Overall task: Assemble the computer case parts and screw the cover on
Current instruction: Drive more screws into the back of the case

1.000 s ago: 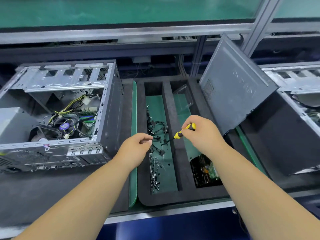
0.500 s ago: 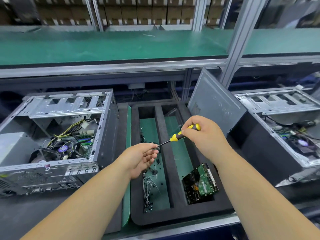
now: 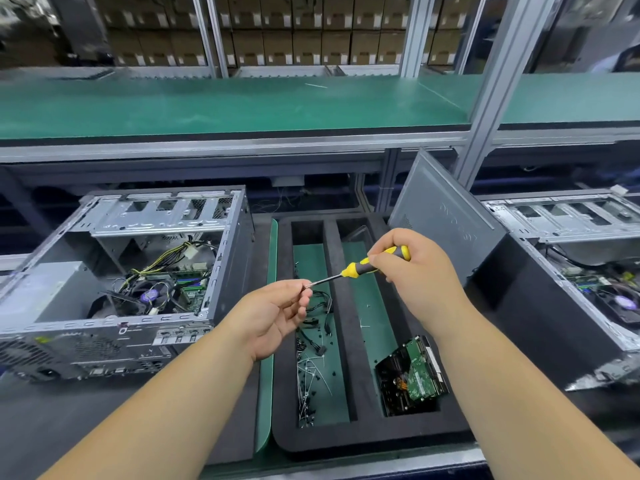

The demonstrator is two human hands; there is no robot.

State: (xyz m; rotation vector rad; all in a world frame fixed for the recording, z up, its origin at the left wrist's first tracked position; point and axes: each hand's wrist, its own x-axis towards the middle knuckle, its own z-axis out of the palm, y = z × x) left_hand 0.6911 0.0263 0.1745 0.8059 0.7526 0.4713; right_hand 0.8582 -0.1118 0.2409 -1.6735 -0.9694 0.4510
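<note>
While the left hand (image 3: 273, 317) pinches something small, likely a screw, onto the tip of the screwdriver (image 3: 360, 268) gripped by the right hand (image 3: 419, 271), loading looks underway; next, carry it to the open case (image 3: 131, 271) at nine o'clock.

Light was even and bright, falling from overhead, with no hard shadows; only soft shade lay under the green shelf (image 3: 242, 105) and inside the open computer case (image 3: 138, 271). A pale sheen showed on the leaning side panel (image 3: 446, 220). Wide-angle distortion bowed the shelf edge and frame posts toward the borders. Far boxes (image 3: 277, 29) looked soft, and the corners were slightly smeared
</note>
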